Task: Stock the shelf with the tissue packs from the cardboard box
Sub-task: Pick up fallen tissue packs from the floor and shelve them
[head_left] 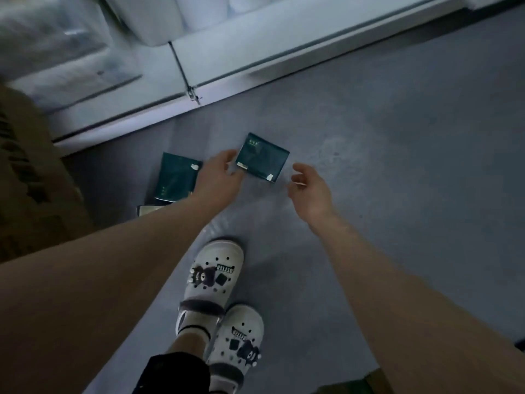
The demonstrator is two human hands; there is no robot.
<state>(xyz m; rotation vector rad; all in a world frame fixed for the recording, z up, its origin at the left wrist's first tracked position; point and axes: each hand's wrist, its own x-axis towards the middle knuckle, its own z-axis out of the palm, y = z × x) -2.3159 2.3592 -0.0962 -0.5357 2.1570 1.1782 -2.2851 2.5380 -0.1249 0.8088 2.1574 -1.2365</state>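
Observation:
Two dark green tissue packs lie on the grey floor below the white shelf [255, 49]. One pack [262, 159] is between my hands. My left hand [217, 173] touches its left edge with spread fingers. My right hand [311, 189] hovers just right of it, fingers loosely curled and holding nothing. The second pack [174, 180] lies to the left, partly hidden by my left wrist. A pale edge of a third item [147, 209] shows under my left forearm. The cardboard box [31, 177] stands at the left edge.
The bottom shelf holds white wrapped rolls [199, 9] and clear-wrapped packs [54, 38]. A thin metal upright [183, 71] splits the shelf front. My feet in white clogs [216, 280] stand close below my hands. Open grey floor [397, 166] stretches to the right.

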